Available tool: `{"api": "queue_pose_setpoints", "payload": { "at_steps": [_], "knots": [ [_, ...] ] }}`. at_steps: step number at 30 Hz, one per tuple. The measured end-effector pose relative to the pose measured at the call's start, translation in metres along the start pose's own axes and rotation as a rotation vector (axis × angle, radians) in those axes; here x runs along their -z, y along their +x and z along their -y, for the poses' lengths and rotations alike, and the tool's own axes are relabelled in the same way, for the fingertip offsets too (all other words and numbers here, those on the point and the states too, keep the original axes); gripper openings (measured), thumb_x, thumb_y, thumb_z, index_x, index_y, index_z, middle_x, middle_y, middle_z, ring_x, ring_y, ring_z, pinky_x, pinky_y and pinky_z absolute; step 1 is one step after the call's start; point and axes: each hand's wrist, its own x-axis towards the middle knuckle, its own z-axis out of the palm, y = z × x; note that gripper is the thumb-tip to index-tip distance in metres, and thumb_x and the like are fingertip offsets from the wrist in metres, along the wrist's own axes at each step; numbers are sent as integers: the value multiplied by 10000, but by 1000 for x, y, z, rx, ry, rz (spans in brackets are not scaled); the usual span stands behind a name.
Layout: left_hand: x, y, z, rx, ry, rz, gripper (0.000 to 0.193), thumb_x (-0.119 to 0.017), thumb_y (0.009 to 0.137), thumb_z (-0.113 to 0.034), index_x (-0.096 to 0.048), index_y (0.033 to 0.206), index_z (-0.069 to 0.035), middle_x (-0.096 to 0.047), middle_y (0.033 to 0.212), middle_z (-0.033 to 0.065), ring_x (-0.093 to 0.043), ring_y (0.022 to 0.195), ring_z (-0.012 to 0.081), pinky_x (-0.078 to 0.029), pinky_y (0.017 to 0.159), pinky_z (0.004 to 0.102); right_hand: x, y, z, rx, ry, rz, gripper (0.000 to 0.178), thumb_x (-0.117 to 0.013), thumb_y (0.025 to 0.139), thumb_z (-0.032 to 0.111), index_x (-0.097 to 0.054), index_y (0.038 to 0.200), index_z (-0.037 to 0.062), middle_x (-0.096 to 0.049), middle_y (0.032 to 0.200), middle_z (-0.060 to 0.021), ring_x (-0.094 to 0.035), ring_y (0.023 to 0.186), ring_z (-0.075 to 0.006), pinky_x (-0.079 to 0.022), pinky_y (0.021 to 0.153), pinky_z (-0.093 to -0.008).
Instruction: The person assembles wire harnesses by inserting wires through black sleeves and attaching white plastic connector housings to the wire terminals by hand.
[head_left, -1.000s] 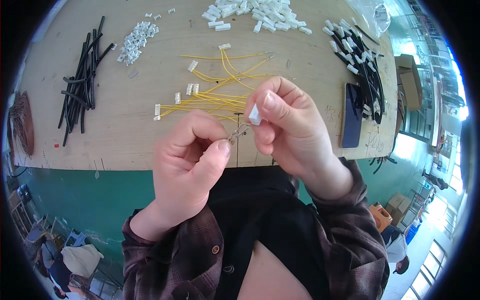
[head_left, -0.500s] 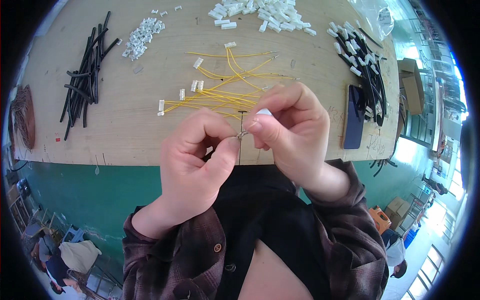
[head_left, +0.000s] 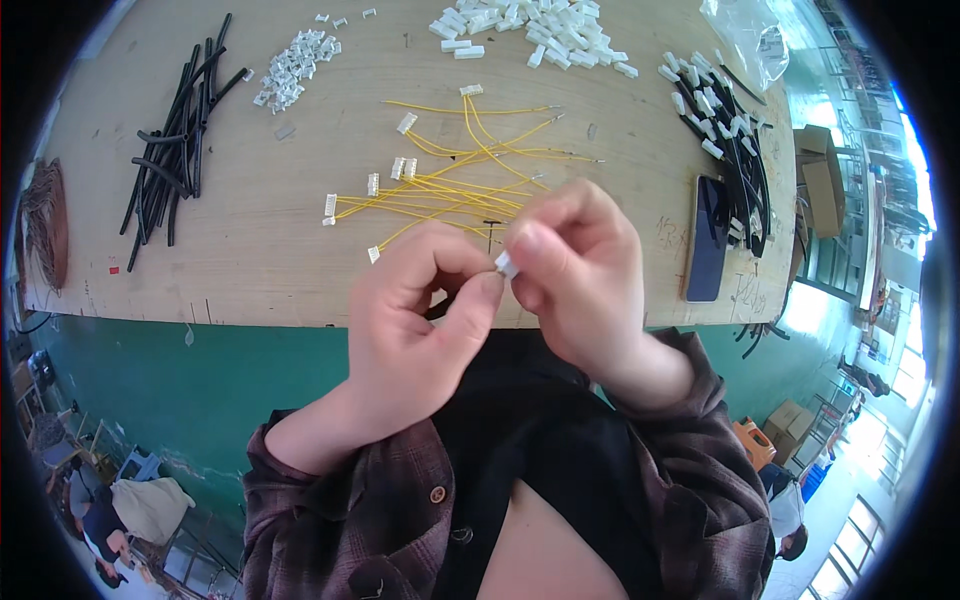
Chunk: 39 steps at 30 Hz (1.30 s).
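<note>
My left hand pinches a thin wire end between thumb and forefinger; most of it is hidden by the fingers. The thumb and fingers of my right hand are closed on a small white plastic connector housing. The housing touches the wire end, right at my left fingertips. Beyond the hands lie several yellow wires with white connectors at their left ends and bare metal tips at the right. Another small white connector lies just left of my left hand.
Black tubes lie at the left, near a pile of small white parts. White housings are heaped at the back. At the right are black tubes with white ends, a phone and a clear plastic bag.
My right hand has brought the white housing down against the wire end at my left fingertips. Both hands have drawn closer together, and the left has shifted slightly right.
</note>
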Motion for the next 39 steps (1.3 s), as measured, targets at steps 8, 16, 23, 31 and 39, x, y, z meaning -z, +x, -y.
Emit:
{"api": "queue_pose_setpoints", "payload": {
  "at_steps": [8,16,23,31,39],
  "knots": [
    [12,-1,-1,252,-543,184,32,-469,791,0,-479,816,-17,-466,751,-18,-397,632,27,-330,556,171,-2,2,8,-495,428,60,133,-551,810,140,-459,759,58,-515,665,-46,-403,442,-61,-294,376,-168],
    [8,-4,-6,266,-415,111,36,-472,792,16,-480,803,-17,-472,730,-25,-413,627,14,-335,545,159,-7,-9,-2,-10,32,18,145,-581,752,2,-438,762,21,-507,692,-79,-453,476,-72,-364,406,-175],
    [3,-5,5,255,-344,6,42,-518,815,-35,-493,827,-3,-515,721,-9,-451,632,21,-358,545,154,-6,-3,-14,186,-133,26,132,-554,740,-55,-445,781,6,-503,686,-75,-448,464,-70,-367,407,-170],
    [25,-7,2,327,-422,-3,82,-545,806,-57,-503,850,-3,-537,736,17,-492,658,44,-418,585,175,-12,54,9,-271,-569,545,261,-601,770,258,-543,687,18,-521,566,-17,-472,463,-52,-357,412,-172],
    [21,3,-5,205,-27,290,116,-566,772,-20,-488,858,-24,-544,842,40,-518,712,80,-421,641,192,-54,195,-67,402,-1290,480,235,-543,754,235,-615,846,30,-596,764,-134,-565,737,-299,-449,702,-367]
  ]
}}
